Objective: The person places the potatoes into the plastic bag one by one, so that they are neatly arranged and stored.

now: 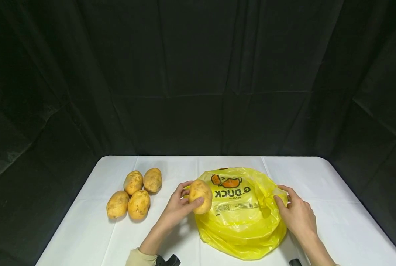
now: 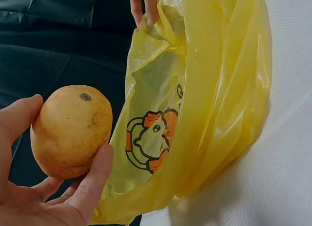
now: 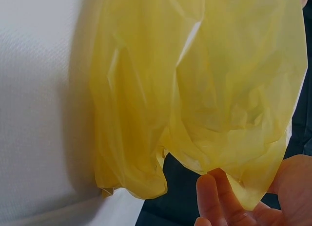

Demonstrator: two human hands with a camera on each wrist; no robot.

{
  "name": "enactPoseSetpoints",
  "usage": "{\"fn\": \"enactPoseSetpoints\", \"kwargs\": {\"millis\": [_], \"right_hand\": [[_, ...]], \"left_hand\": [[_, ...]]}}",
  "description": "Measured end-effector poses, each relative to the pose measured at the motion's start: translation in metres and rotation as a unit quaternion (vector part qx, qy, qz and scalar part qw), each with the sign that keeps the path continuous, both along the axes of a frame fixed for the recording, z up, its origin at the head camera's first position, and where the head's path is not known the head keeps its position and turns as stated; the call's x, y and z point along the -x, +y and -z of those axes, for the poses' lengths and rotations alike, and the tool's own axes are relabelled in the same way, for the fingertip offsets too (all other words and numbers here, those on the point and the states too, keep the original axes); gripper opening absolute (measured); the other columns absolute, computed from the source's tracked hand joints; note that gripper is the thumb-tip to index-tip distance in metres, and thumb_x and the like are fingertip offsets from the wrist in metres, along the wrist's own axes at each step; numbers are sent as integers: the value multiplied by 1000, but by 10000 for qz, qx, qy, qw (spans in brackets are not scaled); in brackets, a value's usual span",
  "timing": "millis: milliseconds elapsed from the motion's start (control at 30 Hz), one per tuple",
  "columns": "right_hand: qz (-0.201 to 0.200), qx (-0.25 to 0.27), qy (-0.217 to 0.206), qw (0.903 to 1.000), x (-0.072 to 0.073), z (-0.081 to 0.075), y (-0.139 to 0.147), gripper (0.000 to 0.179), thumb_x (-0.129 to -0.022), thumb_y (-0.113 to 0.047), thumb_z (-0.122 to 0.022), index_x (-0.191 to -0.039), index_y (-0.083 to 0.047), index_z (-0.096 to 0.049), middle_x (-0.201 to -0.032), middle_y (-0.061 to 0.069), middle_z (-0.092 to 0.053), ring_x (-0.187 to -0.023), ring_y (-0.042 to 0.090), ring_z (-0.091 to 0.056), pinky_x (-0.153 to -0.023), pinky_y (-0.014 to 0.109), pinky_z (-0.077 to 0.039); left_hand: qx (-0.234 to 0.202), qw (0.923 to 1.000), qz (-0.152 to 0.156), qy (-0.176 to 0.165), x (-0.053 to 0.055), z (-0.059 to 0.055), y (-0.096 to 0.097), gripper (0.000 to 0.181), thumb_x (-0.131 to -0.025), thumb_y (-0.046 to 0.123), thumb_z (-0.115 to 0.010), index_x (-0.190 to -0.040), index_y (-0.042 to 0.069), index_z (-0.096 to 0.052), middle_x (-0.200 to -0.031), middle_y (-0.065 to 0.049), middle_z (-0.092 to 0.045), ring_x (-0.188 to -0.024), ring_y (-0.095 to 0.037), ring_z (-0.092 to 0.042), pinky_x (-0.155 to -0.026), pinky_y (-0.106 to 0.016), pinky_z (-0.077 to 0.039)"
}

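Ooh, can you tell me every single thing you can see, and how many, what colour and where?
Loose potatoes: 4, yellow-brown, bunched on the left of the table
Held potato: 1, yellow-brown, in the left hand, at the bag's left side
Bag: 1, yellow, on the table
Duck print: 1, orange and black, on the bag
Table: 1, white-topped, under the bag
Backdrop: count unclear, black, behind the table and at both sides
Black pieces: 2, black, one near each wrist, partly cut off
Left sleeve: 1, beige, on the left forearm
Left hand: 1, bare, holding a potato
Right hand: 1, bare, pinching the bag's right edge
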State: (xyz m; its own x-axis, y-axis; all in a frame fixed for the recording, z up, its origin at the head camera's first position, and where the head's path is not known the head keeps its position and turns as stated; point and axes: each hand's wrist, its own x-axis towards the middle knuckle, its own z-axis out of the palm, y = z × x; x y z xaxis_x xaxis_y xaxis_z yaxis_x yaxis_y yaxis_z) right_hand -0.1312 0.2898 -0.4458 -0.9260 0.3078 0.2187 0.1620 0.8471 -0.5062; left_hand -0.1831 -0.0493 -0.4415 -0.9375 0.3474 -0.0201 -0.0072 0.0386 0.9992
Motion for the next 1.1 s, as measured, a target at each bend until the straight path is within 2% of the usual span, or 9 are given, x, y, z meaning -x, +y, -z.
{"fn": "enactPoseSetpoints", "kwargs": {"millis": [233,600,767,900,1100], "right_hand": [[-27,-27,96,9999,0,-1,1,40,-94,-21,-65,-130,-6,-57,-106,31,-64,-81,36,-64,-64,51,-47],[17,17,-83,10000,1,-1,2,42,-94,-22,-64,-132,-6,-55,-110,32,-63,-86,40,-64,-68,53,-47],[15,47,-132,9999,1,-1,2,42,-95,-22,-64,-132,-6,-55,-111,32,-63,-87,41,-64,-70,55,-47],[-7,50,-127,9999,0,-1,1,41,-94,-21,-64,-132,-6,-55,-110,32,-63,-85,40,-64,-69,54,-48],[-32,27,-14,10000,-1,-1,1,40,-94,-21,-65,-130,-7,-57,-108,32,-63,-83,38,-65,-67,53,-47]], "left_hand": [[57,9999,69,97,0,-1,7,70,-88,26,-75,-143,6,-37,-124,-18,-51,-101,-26,-64,-82,-34,-52],[205,9997,113,101,2,1,20,70,-88,29,-75,-143,9,-38,-123,-17,-50,-98,-24,-64,-80,-34,-53],[260,9994,142,155,3,2,25,68,-88,26,-75,-142,7,-38,-121,-17,-52,-96,-24,-64,-78,-33,-53],[244,9995,197,71,3,2,30,69,-88,24,-75,-143,7,-38,-120,-16,-52,-97,-25,-64,-79,-34,-53],[547,9984,112,70,4,9,36,71,-87,25,-75,-145,7,-38,-121,-15,-53,-100,-26,-60,-79,-38,-53]]}}
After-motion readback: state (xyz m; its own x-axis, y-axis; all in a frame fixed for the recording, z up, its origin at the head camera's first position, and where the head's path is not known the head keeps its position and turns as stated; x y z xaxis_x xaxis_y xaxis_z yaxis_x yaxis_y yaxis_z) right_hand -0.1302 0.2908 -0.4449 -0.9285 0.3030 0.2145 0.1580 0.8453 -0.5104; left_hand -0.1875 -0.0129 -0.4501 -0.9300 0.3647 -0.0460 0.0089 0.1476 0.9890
